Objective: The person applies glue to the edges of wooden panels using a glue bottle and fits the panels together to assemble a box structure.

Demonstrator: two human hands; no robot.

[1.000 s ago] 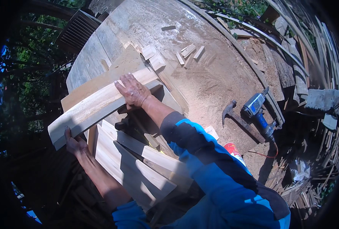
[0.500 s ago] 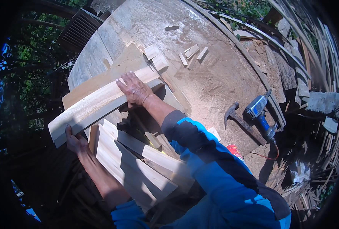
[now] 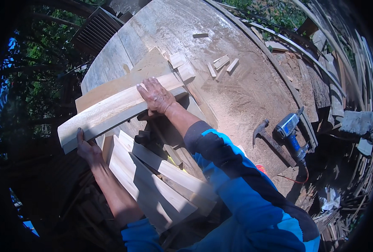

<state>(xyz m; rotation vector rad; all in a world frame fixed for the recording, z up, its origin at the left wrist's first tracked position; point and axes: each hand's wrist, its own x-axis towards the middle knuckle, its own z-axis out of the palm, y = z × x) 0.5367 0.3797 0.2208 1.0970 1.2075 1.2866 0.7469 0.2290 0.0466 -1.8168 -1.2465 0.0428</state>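
Observation:
A long pale wooden board (image 3: 115, 103) lies slanting across the near left edge of the worktable, its outer end overhanging. My left hand (image 3: 89, 150) grips that lower left end, thumb against the near side and fingers underneath, mostly hidden. Farther along, near the other end, my right hand (image 3: 159, 97) is wrapped over the top with its fingers bent across the face. Beneath and behind the board rests a flat tan sheet (image 3: 150, 63). Small pale blocks (image 3: 184, 69) sit at the board's right end.
Several short wood offcuts (image 3: 222, 63) lie on the dusty worktable (image 3: 186, 21). At its right are a claw hammer (image 3: 274, 143) and a blue-and-silver nail gun (image 3: 293, 134) with a hose. Planks (image 3: 152, 185) lean below my arms. Scrap strips (image 3: 365, 75) pile up at the far right.
The view has turned slightly, so the scene appears shifted to the right. Both hands keep their hold, and the board stays in about the same place on the table.

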